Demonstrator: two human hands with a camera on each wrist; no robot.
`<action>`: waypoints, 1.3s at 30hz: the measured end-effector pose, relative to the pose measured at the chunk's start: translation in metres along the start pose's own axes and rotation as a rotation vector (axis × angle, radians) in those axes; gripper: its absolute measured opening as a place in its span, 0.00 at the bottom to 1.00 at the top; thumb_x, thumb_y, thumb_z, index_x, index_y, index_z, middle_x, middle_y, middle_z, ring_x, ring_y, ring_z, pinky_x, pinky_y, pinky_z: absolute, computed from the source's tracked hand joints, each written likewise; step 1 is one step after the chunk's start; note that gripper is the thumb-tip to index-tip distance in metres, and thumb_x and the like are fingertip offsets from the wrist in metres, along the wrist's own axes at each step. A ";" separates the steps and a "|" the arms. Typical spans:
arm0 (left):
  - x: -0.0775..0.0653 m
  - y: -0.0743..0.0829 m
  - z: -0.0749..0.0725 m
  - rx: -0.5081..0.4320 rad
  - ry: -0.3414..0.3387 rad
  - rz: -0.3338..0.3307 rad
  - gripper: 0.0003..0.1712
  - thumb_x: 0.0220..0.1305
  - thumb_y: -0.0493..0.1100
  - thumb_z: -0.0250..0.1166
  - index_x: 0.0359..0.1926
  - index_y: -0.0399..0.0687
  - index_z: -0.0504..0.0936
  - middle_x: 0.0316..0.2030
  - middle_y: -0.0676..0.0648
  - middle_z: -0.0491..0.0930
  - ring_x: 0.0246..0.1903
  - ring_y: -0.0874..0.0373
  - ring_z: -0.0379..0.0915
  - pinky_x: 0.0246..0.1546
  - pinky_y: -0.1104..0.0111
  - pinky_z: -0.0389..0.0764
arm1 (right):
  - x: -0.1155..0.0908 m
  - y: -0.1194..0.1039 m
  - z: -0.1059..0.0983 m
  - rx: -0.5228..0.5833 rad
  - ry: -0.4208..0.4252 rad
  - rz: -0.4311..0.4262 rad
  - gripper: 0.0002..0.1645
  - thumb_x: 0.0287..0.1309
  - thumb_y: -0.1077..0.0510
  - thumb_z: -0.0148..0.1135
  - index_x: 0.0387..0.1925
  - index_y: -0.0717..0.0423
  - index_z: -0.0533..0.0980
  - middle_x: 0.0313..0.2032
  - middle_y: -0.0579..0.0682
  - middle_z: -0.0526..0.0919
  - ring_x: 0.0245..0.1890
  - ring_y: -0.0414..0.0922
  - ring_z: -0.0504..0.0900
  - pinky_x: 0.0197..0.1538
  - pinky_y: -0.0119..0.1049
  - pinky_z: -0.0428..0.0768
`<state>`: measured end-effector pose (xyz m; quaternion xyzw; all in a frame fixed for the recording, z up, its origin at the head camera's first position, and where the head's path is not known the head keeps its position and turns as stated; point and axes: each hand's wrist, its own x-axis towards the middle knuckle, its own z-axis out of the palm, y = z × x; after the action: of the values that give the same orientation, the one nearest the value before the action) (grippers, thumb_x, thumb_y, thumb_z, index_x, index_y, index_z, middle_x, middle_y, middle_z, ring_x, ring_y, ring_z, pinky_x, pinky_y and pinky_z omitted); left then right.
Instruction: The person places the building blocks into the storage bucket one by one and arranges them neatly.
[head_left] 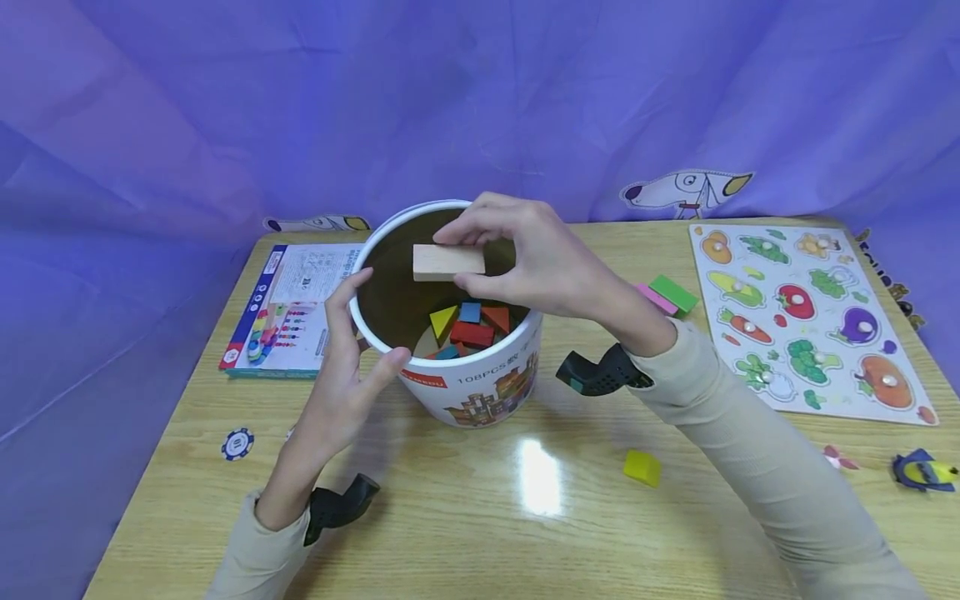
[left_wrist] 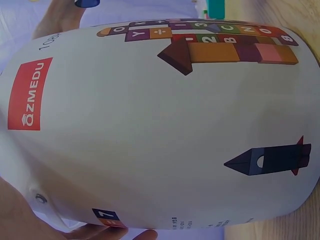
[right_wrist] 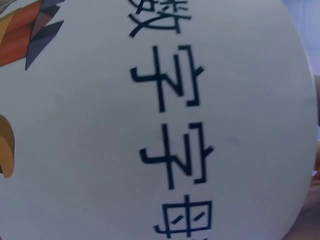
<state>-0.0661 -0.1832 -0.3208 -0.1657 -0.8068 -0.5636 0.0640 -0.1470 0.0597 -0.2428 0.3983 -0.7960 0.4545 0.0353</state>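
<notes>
A white round bucket (head_left: 480, 392) with printed pictures stands near the table's middle. Inside it lie several coloured blocks, among them a red block (head_left: 472, 335), a yellow triangular block (head_left: 443, 320) and a blue block (head_left: 470, 312). My right hand (head_left: 525, 250) pinches a plain wooden block (head_left: 447, 262) between thumb and fingers, held over the bucket's opening. At the bucket's left side my left hand (head_left: 341, 375) rests with thumb and forefinger spread at the rim. Its fingers lie along the wall in the left wrist view. The bucket (right_wrist: 90, 140) fills most of the right wrist view.
Left of the bucket lies a flat printed box (head_left: 292, 292), with a poker chip (head_left: 237, 444) nearer me. A green block (head_left: 672, 296) and a pink block (head_left: 656, 298) lie behind my right forearm. Farther right are a vegetable puzzle board (head_left: 765, 292), a yellow block (head_left: 642, 468) and a blue-yellow toy (head_left: 922, 471).
</notes>
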 end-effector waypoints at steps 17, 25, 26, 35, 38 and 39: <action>-0.002 -0.002 0.000 -0.006 0.001 -0.004 0.47 0.62 0.41 0.61 0.74 0.64 0.43 0.74 0.51 0.44 0.70 0.45 0.49 0.62 0.37 0.61 | -0.089 0.005 -0.030 -0.053 0.210 0.031 0.17 0.54 0.70 0.66 0.46 0.54 0.82 0.44 0.43 0.79 0.41 0.39 0.79 0.48 0.26 0.78; -0.001 -0.001 0.000 -0.007 -0.001 0.006 0.47 0.63 0.43 0.61 0.74 0.64 0.43 0.74 0.52 0.45 0.69 0.47 0.50 0.62 0.37 0.63 | -0.179 0.039 -0.031 -0.161 0.069 0.164 0.24 0.51 0.71 0.68 0.46 0.44 0.80 0.42 0.35 0.80 0.39 0.33 0.78 0.45 0.20 0.76; -0.001 -0.001 0.000 -0.009 -0.001 0.008 0.47 0.63 0.43 0.61 0.74 0.64 0.43 0.74 0.52 0.45 0.69 0.47 0.50 0.62 0.37 0.63 | -0.190 0.044 -0.027 -0.182 0.041 0.170 0.24 0.51 0.70 0.69 0.46 0.42 0.79 0.42 0.35 0.80 0.39 0.32 0.78 0.44 0.20 0.76; 0.000 0.000 0.000 -0.017 0.002 -0.005 0.47 0.62 0.41 0.60 0.74 0.64 0.43 0.74 0.52 0.45 0.70 0.47 0.50 0.63 0.37 0.61 | -0.244 0.068 0.001 -0.087 -0.209 0.293 0.20 0.51 0.55 0.73 0.47 0.48 0.79 0.43 0.40 0.81 0.40 0.32 0.79 0.42 0.27 0.80; 0.000 0.000 0.001 -0.015 0.002 -0.010 0.47 0.61 0.39 0.61 0.74 0.64 0.43 0.74 0.53 0.45 0.70 0.47 0.50 0.63 0.37 0.61 | -0.249 0.070 0.008 -0.089 -0.230 0.317 0.21 0.50 0.55 0.74 0.47 0.47 0.79 0.44 0.40 0.81 0.40 0.30 0.77 0.42 0.26 0.80; 0.000 0.000 0.001 -0.014 0.002 -0.009 0.48 0.61 0.39 0.61 0.74 0.63 0.43 0.74 0.53 0.45 0.70 0.48 0.50 0.63 0.38 0.61 | -0.250 0.071 0.010 -0.099 -0.228 0.325 0.21 0.49 0.55 0.74 0.47 0.46 0.79 0.43 0.39 0.81 0.39 0.29 0.76 0.41 0.26 0.79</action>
<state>-0.0664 -0.1824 -0.3209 -0.1621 -0.8034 -0.5697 0.0610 -0.0214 0.2214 -0.4024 0.3114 -0.8699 0.3665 -0.1095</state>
